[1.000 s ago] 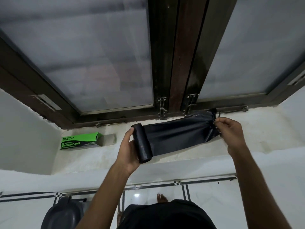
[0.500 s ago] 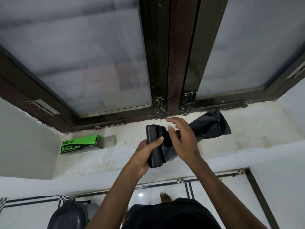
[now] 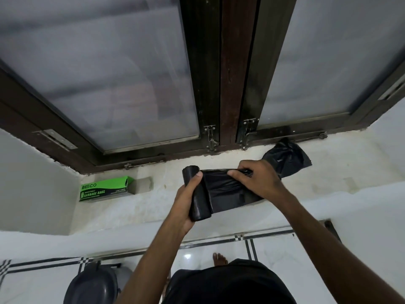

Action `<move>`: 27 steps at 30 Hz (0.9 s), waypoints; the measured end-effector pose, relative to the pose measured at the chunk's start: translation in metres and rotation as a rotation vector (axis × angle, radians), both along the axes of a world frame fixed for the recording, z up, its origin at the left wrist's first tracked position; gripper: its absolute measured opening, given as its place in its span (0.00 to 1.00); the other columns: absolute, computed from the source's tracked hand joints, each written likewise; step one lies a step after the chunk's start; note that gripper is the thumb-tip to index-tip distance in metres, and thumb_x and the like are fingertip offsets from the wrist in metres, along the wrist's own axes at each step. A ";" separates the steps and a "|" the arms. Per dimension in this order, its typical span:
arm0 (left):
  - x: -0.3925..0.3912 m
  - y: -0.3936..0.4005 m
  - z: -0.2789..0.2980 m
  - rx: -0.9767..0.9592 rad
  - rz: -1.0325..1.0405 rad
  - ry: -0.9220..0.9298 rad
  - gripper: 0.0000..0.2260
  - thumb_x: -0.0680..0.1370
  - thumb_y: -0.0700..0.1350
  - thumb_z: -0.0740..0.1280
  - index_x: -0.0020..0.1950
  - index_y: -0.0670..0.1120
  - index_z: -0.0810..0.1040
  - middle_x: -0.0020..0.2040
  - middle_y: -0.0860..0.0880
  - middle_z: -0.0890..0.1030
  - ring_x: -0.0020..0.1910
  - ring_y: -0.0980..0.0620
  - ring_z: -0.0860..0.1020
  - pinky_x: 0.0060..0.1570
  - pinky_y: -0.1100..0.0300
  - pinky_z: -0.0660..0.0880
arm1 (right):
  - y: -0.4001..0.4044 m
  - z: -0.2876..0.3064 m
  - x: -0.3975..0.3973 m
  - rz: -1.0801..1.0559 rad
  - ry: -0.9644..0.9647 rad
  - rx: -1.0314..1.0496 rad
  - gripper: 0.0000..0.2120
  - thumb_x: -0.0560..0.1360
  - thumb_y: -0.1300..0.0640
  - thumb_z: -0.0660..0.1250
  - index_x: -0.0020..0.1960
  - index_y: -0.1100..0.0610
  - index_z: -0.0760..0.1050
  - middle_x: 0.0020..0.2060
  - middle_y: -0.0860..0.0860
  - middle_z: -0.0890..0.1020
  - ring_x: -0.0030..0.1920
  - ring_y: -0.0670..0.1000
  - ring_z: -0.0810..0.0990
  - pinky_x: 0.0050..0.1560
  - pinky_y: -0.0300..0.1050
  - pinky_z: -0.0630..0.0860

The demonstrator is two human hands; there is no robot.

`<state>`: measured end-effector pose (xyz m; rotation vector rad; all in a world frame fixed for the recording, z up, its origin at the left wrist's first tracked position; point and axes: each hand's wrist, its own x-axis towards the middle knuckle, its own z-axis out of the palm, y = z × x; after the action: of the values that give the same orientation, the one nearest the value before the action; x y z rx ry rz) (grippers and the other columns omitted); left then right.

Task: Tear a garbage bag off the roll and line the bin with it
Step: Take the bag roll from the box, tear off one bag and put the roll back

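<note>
**Over the sill: roll gripped, sheet pinched**

Above the white window sill (image 3: 328, 167), black garbage-bag roll (image 3: 198, 198) hangs in air, open room below it. Left hand (image 3: 186, 205) wraps the roll; right hand (image 3: 256, 183) pinches the unrolled bag (image 3: 221, 187) just beside it. Loose end (image 3: 287, 159) trails right, near window frame (image 3: 232, 84). Green box (image 3: 105, 190) lies left on sill. Dark bin (image 3: 92, 286) on floor, lower left.
</note>
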<state>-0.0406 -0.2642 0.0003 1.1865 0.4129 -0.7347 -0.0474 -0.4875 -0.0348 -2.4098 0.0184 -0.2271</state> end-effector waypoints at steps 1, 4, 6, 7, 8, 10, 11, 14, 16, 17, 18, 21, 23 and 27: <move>0.000 0.000 -0.001 0.001 0.003 0.013 0.19 0.76 0.56 0.69 0.61 0.47 0.81 0.55 0.44 0.86 0.55 0.44 0.84 0.50 0.52 0.79 | -0.008 0.000 -0.003 -0.029 -0.001 -0.022 0.23 0.73 0.35 0.66 0.35 0.54 0.76 0.27 0.48 0.77 0.30 0.47 0.77 0.33 0.48 0.73; 0.000 0.001 -0.004 -0.003 0.039 0.035 0.17 0.76 0.52 0.70 0.63 0.46 0.80 0.55 0.44 0.86 0.54 0.45 0.83 0.49 0.52 0.79 | -0.032 0.002 -0.010 -0.117 -0.005 -0.071 0.22 0.72 0.35 0.67 0.35 0.53 0.76 0.27 0.47 0.78 0.30 0.47 0.77 0.32 0.47 0.73; 0.000 0.002 -0.007 -0.017 0.057 0.053 0.17 0.77 0.49 0.70 0.63 0.45 0.79 0.54 0.43 0.86 0.52 0.44 0.83 0.49 0.51 0.79 | -0.046 0.005 -0.013 -0.148 0.010 -0.110 0.21 0.71 0.34 0.67 0.35 0.52 0.76 0.27 0.46 0.78 0.31 0.47 0.78 0.33 0.46 0.74; 0.001 0.003 -0.008 -0.017 0.059 0.061 0.16 0.77 0.49 0.70 0.63 0.45 0.79 0.53 0.44 0.86 0.51 0.45 0.83 0.49 0.51 0.79 | -0.052 0.006 -0.014 -0.159 0.018 -0.130 0.21 0.71 0.34 0.67 0.35 0.51 0.76 0.28 0.46 0.78 0.31 0.47 0.78 0.33 0.46 0.74; 0.001 0.003 -0.009 -0.015 0.056 0.065 0.14 0.78 0.49 0.69 0.62 0.46 0.80 0.51 0.44 0.86 0.50 0.45 0.82 0.48 0.52 0.78 | -0.057 0.008 -0.015 -0.168 0.025 -0.150 0.21 0.70 0.33 0.66 0.35 0.51 0.76 0.28 0.45 0.79 0.31 0.47 0.78 0.33 0.46 0.74; 0.002 0.003 -0.011 0.011 0.039 0.048 0.13 0.79 0.51 0.68 0.60 0.47 0.81 0.50 0.46 0.86 0.49 0.46 0.83 0.46 0.53 0.78 | -0.064 0.010 -0.019 -0.174 0.025 -0.194 0.21 0.69 0.32 0.66 0.35 0.50 0.76 0.28 0.45 0.79 0.31 0.48 0.78 0.33 0.44 0.72; 0.003 0.003 -0.012 0.033 0.033 0.026 0.13 0.79 0.52 0.67 0.60 0.48 0.81 0.50 0.46 0.87 0.50 0.46 0.83 0.47 0.52 0.78 | -0.067 0.011 -0.020 -0.175 0.019 -0.223 0.21 0.69 0.32 0.67 0.35 0.50 0.76 0.28 0.46 0.79 0.31 0.49 0.77 0.32 0.44 0.71; 0.004 0.003 -0.013 0.056 0.046 -0.005 0.15 0.79 0.58 0.64 0.58 0.51 0.82 0.50 0.47 0.87 0.51 0.46 0.83 0.52 0.50 0.78 | -0.074 0.010 -0.023 -0.204 0.021 -0.338 0.22 0.68 0.32 0.68 0.36 0.51 0.78 0.29 0.49 0.81 0.32 0.51 0.79 0.32 0.43 0.72; 0.005 0.003 -0.012 0.050 0.052 0.005 0.14 0.79 0.60 0.64 0.56 0.53 0.83 0.49 0.48 0.88 0.52 0.46 0.84 0.54 0.49 0.78 | -0.080 0.009 -0.024 -0.234 0.034 -0.405 0.22 0.69 0.32 0.67 0.38 0.51 0.79 0.31 0.49 0.82 0.33 0.52 0.79 0.33 0.42 0.71; 0.006 0.003 -0.012 0.050 0.054 0.011 0.14 0.79 0.59 0.65 0.55 0.53 0.83 0.50 0.48 0.88 0.52 0.46 0.84 0.55 0.49 0.79 | -0.082 0.009 -0.024 -0.244 0.042 -0.427 0.21 0.69 0.32 0.67 0.40 0.51 0.80 0.32 0.49 0.83 0.34 0.52 0.80 0.33 0.41 0.70; 0.006 0.003 -0.011 0.053 0.053 0.015 0.14 0.79 0.59 0.65 0.55 0.52 0.82 0.51 0.48 0.87 0.52 0.46 0.84 0.55 0.49 0.79 | -0.083 0.009 -0.024 -0.245 0.054 -0.440 0.20 0.70 0.33 0.68 0.41 0.51 0.80 0.33 0.49 0.83 0.35 0.52 0.80 0.34 0.41 0.70; 0.008 0.002 -0.011 0.079 0.034 0.020 0.13 0.78 0.56 0.68 0.56 0.49 0.82 0.50 0.47 0.87 0.50 0.46 0.85 0.50 0.51 0.80 | -0.078 0.015 -0.018 -0.177 0.128 -0.445 0.14 0.73 0.40 0.70 0.48 0.51 0.81 0.42 0.50 0.84 0.46 0.54 0.81 0.41 0.44 0.71; 0.008 0.000 -0.010 0.080 0.026 0.020 0.13 0.79 0.57 0.67 0.55 0.50 0.82 0.49 0.47 0.88 0.49 0.47 0.85 0.50 0.51 0.80 | -0.067 0.020 -0.012 -0.107 0.240 -0.523 0.19 0.74 0.42 0.69 0.61 0.50 0.79 0.54 0.52 0.82 0.57 0.57 0.78 0.55 0.51 0.71; 0.008 -0.003 -0.006 0.091 -0.035 -0.016 0.18 0.79 0.62 0.63 0.55 0.51 0.83 0.51 0.47 0.87 0.53 0.46 0.84 0.57 0.49 0.79 | -0.024 0.037 -0.002 -0.037 0.194 -0.313 0.24 0.77 0.43 0.67 0.70 0.50 0.72 0.63 0.52 0.78 0.66 0.55 0.73 0.65 0.53 0.69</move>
<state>-0.0326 -0.2675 -0.0061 1.2873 0.4166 -0.7426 -0.0492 -0.5111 0.0026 -2.7374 0.1243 -0.0111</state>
